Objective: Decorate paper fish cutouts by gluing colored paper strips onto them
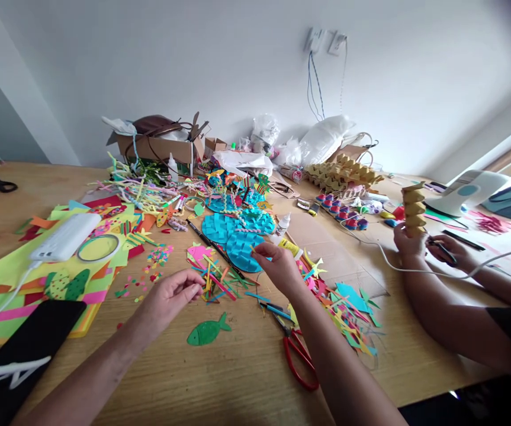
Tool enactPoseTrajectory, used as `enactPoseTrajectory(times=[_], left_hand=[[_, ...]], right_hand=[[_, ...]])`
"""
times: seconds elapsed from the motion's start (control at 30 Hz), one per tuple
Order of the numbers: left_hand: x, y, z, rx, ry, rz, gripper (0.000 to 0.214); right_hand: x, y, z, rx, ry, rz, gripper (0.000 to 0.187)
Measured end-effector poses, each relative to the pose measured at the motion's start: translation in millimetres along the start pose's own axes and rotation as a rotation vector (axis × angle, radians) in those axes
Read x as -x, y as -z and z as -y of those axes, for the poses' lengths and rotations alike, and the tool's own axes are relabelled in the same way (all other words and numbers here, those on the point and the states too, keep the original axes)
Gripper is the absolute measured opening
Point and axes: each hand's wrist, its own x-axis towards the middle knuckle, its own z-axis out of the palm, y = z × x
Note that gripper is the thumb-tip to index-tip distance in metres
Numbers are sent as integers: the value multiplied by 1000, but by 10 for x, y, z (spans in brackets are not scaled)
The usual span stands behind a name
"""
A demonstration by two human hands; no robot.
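Note:
My left hand (170, 297) rests on the wooden table (237, 378), fingers curled with thumb and forefinger pinched at the edge of a pile of coloured paper strips (216, 279); what it pinches is too small to name. My right hand (277, 266) hovers over the near edge of the blue woven paper discs (237, 232), fingertips pinched on a small yellowish paper piece. A green paper fish (208, 331) lies on the table between my forearms. Red-handled scissors (298, 356) lie under my right forearm.
At the right, another person's hands (410, 245) hold a yellow folded paper column (414, 207) and a dark tool. Coloured sheets, a white power bank (66, 236), a tape ring (98, 247) and a black tablet (19, 349) lie left. Glue bottles (282, 225), a cardboard box (157, 147) and bags stand behind.

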Motion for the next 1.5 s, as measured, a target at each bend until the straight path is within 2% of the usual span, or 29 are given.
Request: enactPoseTrajectory(times=[0.13,0.23,0.37,0.53,0.63,0.73,0.83,0.93,1.03,1.2,1.3,1.37,1.5], left_hand=[[-125,-211,-130,132,40,101,30],[-217,-328,-170,219,90,163,38],[-310,-435,-145,245,119,156,41],[-382,-506,-72,213,152,140,34],[-410,-420,-78,180,145,157,33],[-411,-235,-134,148,144,223,33],[-377,-67,-222,142,163,321,33],[-326,-13,-323,179,185,447,34],[-286,-48,-409,173,193,572,34],[-262,-90,-446,5,179,640,32],[-226,-79,-373,-58,182,632,30],[-180,-79,-293,-81,194,646,30],[-60,-109,-117,-179,239,681,24]], right_hand=[[136,-5,183,61,116,-1,15],[265,-22,285,235,228,-6,19],[403,-63,334,421,335,-14,22],[501,-128,349,469,344,-40,22],[609,-57,369,308,280,-1,17],[739,122,336,-35,133,101,15],[785,284,223,-292,-53,196,35],[720,311,120,-410,-127,85,24],[647,229,145,-430,-53,-3,14],[736,70,382,-637,74,212,17],[872,-11,446,-516,228,277,23],[970,-83,431,-379,349,272,24],[1161,-270,358,-172,500,125,21]])
